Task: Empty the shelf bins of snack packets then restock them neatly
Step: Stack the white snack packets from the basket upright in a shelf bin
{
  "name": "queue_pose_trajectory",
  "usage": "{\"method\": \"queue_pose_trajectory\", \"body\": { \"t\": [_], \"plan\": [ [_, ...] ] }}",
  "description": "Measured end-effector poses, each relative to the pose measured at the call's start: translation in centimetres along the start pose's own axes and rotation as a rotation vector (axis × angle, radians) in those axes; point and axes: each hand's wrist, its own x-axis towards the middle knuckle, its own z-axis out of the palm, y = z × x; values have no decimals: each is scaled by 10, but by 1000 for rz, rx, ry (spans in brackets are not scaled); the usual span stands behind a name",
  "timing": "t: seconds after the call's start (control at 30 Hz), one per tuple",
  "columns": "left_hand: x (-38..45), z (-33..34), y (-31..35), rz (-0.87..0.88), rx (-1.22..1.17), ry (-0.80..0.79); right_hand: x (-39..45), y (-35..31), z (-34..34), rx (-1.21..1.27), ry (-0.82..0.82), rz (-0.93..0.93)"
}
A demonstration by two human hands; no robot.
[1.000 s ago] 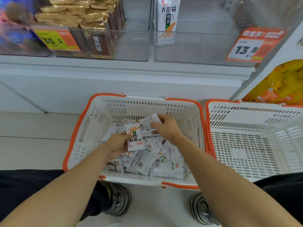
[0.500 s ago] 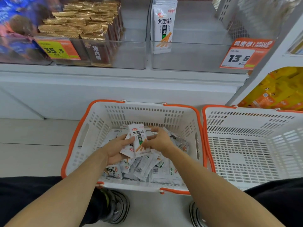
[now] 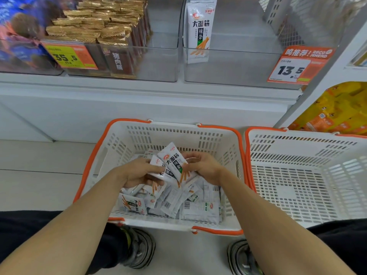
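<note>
A white shelf unit is standing at twelve o'clock, pale floor stretching toward nine o'clock under even light.

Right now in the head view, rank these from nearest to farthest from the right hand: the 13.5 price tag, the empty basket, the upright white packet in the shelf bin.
From the right hand:
1. Empty basket, just to its right on the floor.
2. Upright white packet, above, in the clear shelf bin.
3. 13.5 price tag, up and right on the bin front; close to the packet's distance, so 2 and 3 are hard to separate.
</note>
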Motion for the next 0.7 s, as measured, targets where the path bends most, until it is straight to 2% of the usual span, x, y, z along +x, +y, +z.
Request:
{"method": "queue_pose_trajectory", "body": {
  "t": [0.1, 0.27, 0.33, 0.43, 0.5, 0.6, 0.7],
  "plan": [
    [6, 6, -9, 47, -187, 71, 1, 8, 9, -94, 71, -28],
    [6, 17, -15, 89, -476, 70, 1, 18, 32, -112, 58, 31],
    [9, 26, -16, 83, -479, 86, 3, 22, 44, -139, 58, 52],
    [13, 25, -26, 5, -386, 265, 8, 28, 56, -191, -8, 90],
    [16, 12, -40, -45, -270, 358, 12, 34, 52, -399, 18, 98],
    [26, -9, -68, -133, -75, 415, 19, 57, 38, -955, 185, 56],
    [21, -4, -73, -195, -78, 362, 19, 79, 36, -1123, 136, 135]
  ]
}}
